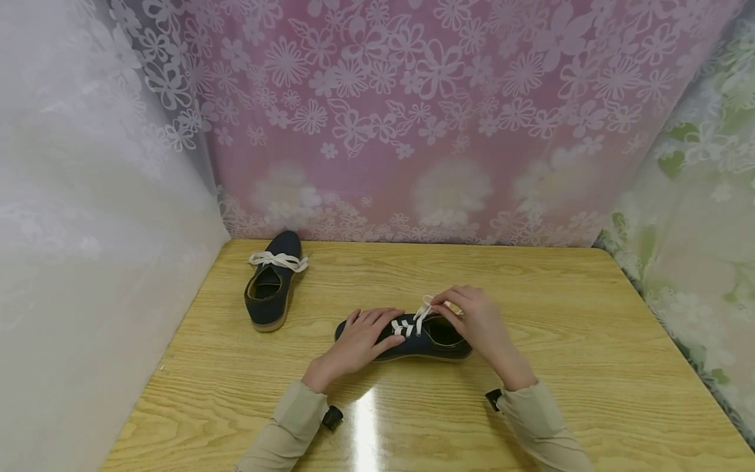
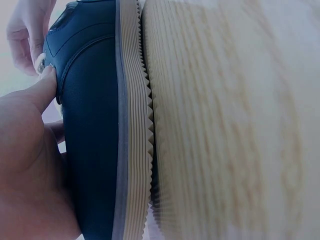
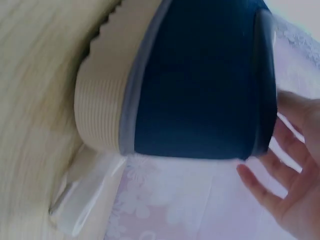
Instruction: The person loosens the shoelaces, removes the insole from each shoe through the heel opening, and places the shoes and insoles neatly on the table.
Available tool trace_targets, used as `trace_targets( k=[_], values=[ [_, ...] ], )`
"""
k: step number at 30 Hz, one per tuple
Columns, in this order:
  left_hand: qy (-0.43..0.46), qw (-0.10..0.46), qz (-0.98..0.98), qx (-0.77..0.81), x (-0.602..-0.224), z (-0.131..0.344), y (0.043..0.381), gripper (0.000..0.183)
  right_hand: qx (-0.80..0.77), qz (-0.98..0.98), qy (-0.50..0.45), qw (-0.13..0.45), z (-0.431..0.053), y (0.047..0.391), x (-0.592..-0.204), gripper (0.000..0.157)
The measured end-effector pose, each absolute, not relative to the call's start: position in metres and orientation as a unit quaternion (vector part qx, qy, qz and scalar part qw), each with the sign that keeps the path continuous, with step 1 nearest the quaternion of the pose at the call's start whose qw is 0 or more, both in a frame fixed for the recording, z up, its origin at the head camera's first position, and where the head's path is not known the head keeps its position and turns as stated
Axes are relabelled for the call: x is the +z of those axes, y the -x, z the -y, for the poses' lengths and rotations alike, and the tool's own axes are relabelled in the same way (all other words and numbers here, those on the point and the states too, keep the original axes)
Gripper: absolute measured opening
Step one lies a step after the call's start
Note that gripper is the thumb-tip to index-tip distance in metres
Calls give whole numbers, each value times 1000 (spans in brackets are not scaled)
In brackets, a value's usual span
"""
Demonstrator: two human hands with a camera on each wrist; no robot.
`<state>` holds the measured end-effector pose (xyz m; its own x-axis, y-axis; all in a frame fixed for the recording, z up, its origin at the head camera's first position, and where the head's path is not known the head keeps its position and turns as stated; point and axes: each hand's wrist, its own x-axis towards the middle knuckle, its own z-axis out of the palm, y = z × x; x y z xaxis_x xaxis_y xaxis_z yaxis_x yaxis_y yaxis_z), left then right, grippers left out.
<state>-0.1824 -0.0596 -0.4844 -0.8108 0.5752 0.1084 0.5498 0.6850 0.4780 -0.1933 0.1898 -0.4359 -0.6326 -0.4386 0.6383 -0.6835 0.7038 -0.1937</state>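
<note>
A dark blue lace-up shoe (image 1: 407, 351) lies lengthwise on the table, toe to the left, its pale ridged sole (image 2: 134, 125) facing down. Across its front part my left hand (image 1: 360, 341) holds it, the thumb along the near side by the laces. White shoelace (image 1: 404, 327) crosses the tongue area. Above the shoe's opening, my right hand (image 1: 474, 321) pinches a loop of this lace between thumb and fingertips. In the right wrist view, the heel (image 3: 200, 100) fills the middle, with the right fingers (image 3: 287, 172) beyond it.
A matching shoe (image 1: 274, 278) with its white lace tied in a bow stands at the table's back left. The wooden table (image 1: 560, 406) is bordered by a pink floral curtain (image 1: 383, 131) behind and pale sheets at both sides.
</note>
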Motion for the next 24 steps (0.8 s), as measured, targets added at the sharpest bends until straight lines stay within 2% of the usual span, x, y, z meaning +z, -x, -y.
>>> trace_targets(
  k=[6,10,18,24],
  values=[
    [-307,27,-916,257,-485,60,182,58,234,885,-197,352,-206,197,-433,15],
    [-306,25,-916,256,-485,60,182,58,242,887,-156,362,-213,199,-433,11],
    [-307,25,-916,256,-483,61,181,58,205,918,-202,273,-207,198,-439,14],
    [-305,31,-919,250,-482,59,182,58,205,911,-290,209,-197,195,-440,18]
  ],
)
